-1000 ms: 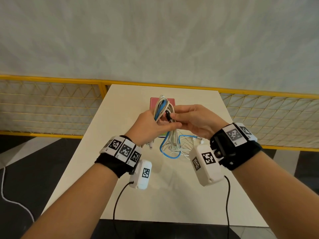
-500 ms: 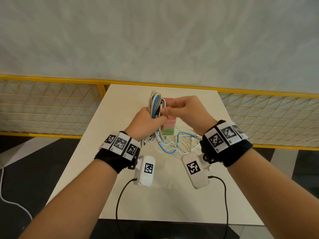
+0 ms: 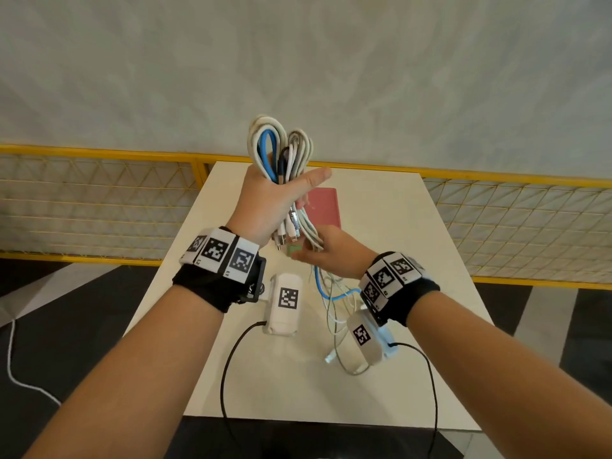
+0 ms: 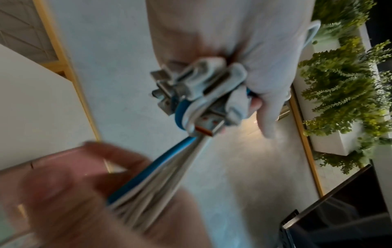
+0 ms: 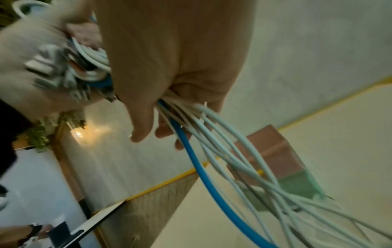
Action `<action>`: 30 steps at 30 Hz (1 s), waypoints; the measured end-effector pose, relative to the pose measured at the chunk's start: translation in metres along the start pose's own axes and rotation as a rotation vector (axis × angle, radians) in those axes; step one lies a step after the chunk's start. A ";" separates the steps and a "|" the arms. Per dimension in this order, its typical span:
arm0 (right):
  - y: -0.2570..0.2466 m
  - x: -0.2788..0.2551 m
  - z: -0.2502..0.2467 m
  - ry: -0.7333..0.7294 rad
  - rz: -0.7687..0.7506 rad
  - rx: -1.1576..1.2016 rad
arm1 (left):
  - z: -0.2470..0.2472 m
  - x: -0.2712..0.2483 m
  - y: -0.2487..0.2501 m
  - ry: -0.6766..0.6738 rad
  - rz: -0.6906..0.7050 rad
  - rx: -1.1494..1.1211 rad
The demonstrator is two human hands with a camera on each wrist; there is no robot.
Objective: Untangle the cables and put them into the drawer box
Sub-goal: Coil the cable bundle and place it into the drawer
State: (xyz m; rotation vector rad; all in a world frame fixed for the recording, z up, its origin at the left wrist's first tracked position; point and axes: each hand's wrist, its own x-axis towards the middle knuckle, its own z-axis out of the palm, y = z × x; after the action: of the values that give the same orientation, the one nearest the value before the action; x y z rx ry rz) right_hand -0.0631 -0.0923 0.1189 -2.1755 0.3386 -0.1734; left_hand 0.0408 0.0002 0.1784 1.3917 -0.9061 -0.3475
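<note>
My left hand (image 3: 275, 200) holds a bundle of white, grey and blue cables (image 3: 278, 144) raised above the table, loops upward and thumb sticking out. Several USB plugs (image 4: 191, 90) poke out under its fingers (image 4: 265, 83). Just below, my right hand (image 3: 328, 256) grips the hanging strands, its fingers (image 5: 148, 117) curled round them. The blue cable (image 5: 203, 167) and pale ones trail down to loose tails (image 3: 334, 303) on the table. The pink and green drawer box (image 3: 323, 207) stands behind the hands, partly hidden; it looks shut.
The cream table (image 3: 381, 359) is narrow, with dark floor on both sides and its near edge below my forearms. A yellow railing with mesh (image 3: 496, 200) runs behind it, in front of a grey wall. Planters with green plants (image 4: 343, 83) show in the left wrist view.
My left hand has lifted the bundle well above the box. My right hand has left the top of the bundle and now grips the strands below the left hand.
</note>
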 end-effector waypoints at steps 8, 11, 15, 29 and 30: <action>-0.016 0.006 0.006 0.204 -0.177 0.079 | 0.000 -0.001 0.003 0.017 -0.107 -0.294; -0.005 0.006 0.008 0.161 -0.091 0.112 | -0.004 -0.002 0.010 0.035 -0.121 -0.475; 0.009 -0.003 0.003 0.039 0.055 0.043 | -0.020 -0.002 0.025 -0.091 -0.114 -0.623; -0.026 0.005 -0.046 0.538 0.116 -0.372 | -0.006 -0.032 0.002 -0.348 -0.342 0.158; -0.030 0.005 -0.045 0.524 0.117 -0.409 | -0.001 -0.033 0.002 -0.349 -0.336 0.170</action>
State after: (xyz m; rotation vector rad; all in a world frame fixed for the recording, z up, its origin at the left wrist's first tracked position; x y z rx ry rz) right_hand -0.0643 -0.1120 0.1691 -2.4785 0.8569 -0.6628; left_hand 0.0204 0.0242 0.1688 1.6757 -1.0005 -0.8027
